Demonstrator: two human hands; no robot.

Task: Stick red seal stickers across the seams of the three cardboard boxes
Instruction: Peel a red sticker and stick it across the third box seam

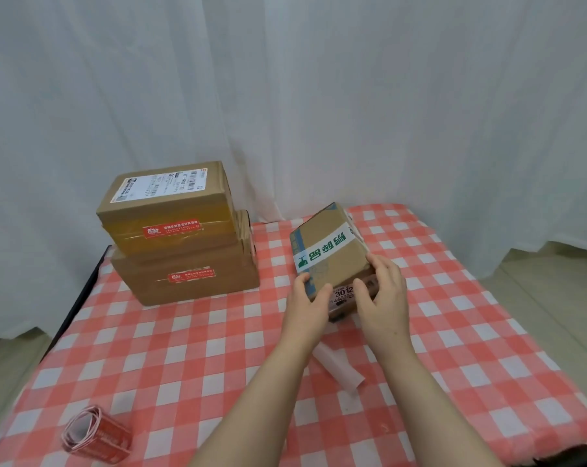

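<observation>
Small cardboard box (332, 251), green-lettered tape on top, tilted, to the right of the stack of two boxes (180, 261) on the checked desk (184, 365), left hand (307, 298) and right hand (383, 294) gripping its near end with fingers (379, 264) curled over its edges; red seal stickers (172, 228) on both stacked boxes; sticker roll (96, 433) well in front of the stack

"What sort of place is this?"

"A makeshift packing corner in a plain room. A white cloth (319, 96) hangs as a backdrop, down to a beige floor (555, 281)."

"What says packing?"

"On a red-and-white checked tablecloth (184, 348) sit stacked cardboard boxes (140, 284), the upper one with a shipping label (157, 185). There is also a small box (339, 264) banded with printed tape (322, 247), and a roll of red stickers (96, 433)."
</observation>
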